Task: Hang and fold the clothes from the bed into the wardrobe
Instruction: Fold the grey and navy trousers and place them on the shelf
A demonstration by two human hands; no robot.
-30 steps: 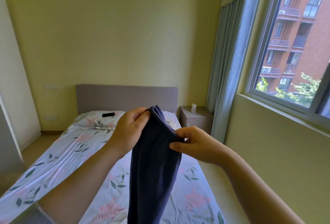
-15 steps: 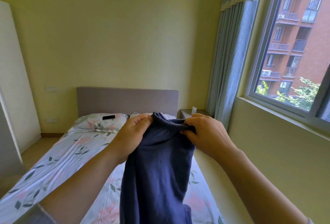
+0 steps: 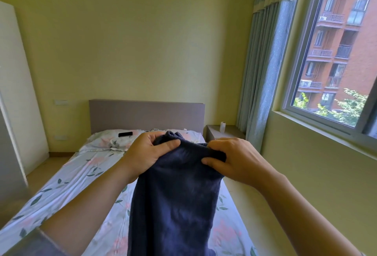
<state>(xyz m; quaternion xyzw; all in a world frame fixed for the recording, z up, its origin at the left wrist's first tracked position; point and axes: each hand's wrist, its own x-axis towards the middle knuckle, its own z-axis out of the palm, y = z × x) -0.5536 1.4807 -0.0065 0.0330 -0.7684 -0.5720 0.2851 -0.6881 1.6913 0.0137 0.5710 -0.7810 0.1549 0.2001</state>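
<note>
Two grips, left hand point(image 3: 144, 153) and right hand point(image 3: 238, 159), pinch the top hem of a dark navy knitted garment point(image 3: 175, 204); it hangs below them, above the bed with floral sheet point(image 3: 67, 184).

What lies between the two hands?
In the head view, the bunched top edge of the navy garment spans from left hand to right hand; both grip it.

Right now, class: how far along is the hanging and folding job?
Seemingly done: apart from a phone, the bed looks cleared of clothes. In hand: left hand and right hand grip a navy garment by its top edge. Left: folding it and reaching the wardrobe.
</note>
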